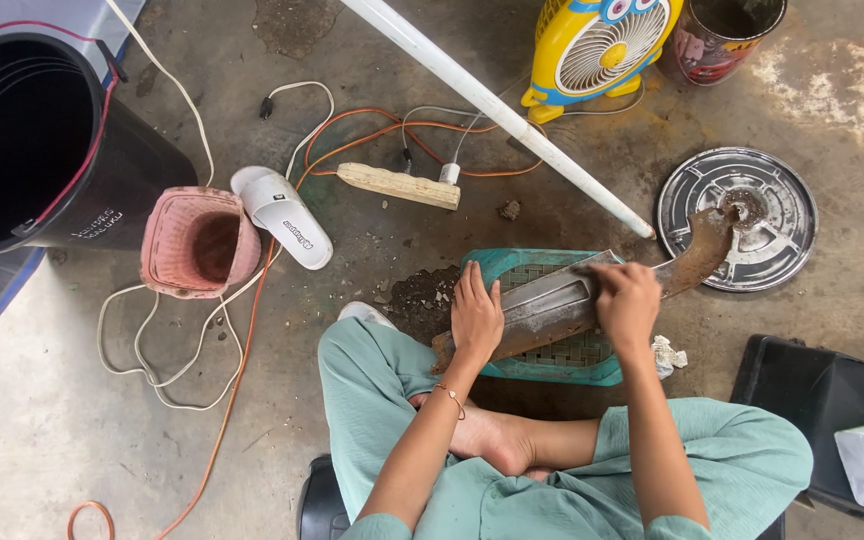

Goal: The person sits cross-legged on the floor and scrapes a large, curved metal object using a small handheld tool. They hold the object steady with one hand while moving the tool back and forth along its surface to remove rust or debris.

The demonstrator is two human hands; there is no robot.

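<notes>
A long rusty metal blade (694, 256) lies across a teal woven stool (582, 362) in front of me. My left hand (476, 314) presses flat on the blade's left part, fingers together. My right hand (628, 300) is closed around something small pressed onto the blade near its middle; what it holds is hidden. The blade's far end reaches over a round grey metal disc (774, 190) on the floor. Dark rust dust (420, 297) lies left of the stool. My legs in green trousers are folded below.
A black bucket (42, 140) and a pink basket (197, 243) stand at left, with a white slipper (283, 217). A wooden power strip (398, 185), orange and white cables, a white pipe (497, 108), a yellow fan (602, 45), a tin (722, 38), a black tray (822, 395).
</notes>
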